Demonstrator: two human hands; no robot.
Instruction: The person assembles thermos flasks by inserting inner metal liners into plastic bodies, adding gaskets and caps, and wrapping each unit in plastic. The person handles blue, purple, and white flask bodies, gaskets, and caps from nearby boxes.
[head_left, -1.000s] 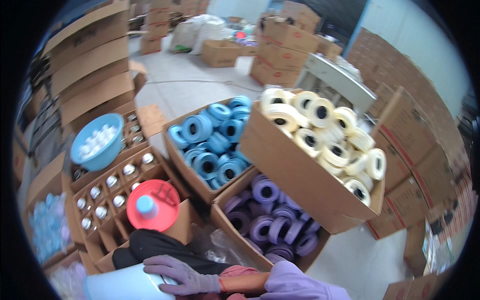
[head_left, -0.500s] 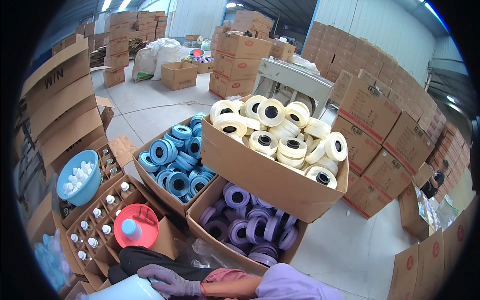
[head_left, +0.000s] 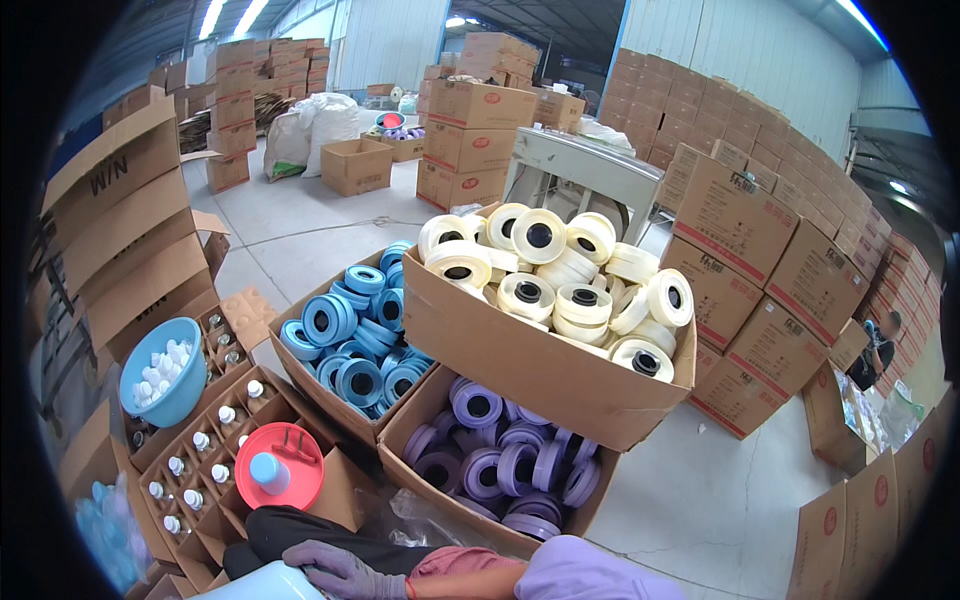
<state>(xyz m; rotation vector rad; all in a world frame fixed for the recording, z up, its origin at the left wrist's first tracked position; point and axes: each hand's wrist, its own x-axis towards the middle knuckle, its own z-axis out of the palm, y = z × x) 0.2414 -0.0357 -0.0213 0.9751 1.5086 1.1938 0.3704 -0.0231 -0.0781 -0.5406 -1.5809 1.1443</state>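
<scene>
Wearing a grey-purple glove, my right hand (head_left: 345, 572) rests at the bottom edge with its fingers curled over the rim of a smooth light-blue plastic thing (head_left: 258, 585). Most of that thing is cut off by the picture's edge, so its kind is unclear. My left hand does not show. Just beyond, a round red plate-like piece with a light-blue cylinder (head_left: 268, 470) in its middle sits over a divided carton (head_left: 205, 520). White-capped clear bottles (head_left: 227, 414) stand in the carton's compartments.
A blue basin (head_left: 192, 385) of white caps stands at left. Open cartons hold blue rings (head_left: 358, 380), purple rings (head_left: 480, 403) and cream rings (head_left: 540, 236); the cream carton overlaps the others. Stacked cartons (head_left: 735, 225) rise at right. Another person (head_left: 876, 350) is at far right.
My right hand appears slightly lower and to the right, still on the light-blue thing. The whole view has shifted a little. The person at far right has changed posture.
</scene>
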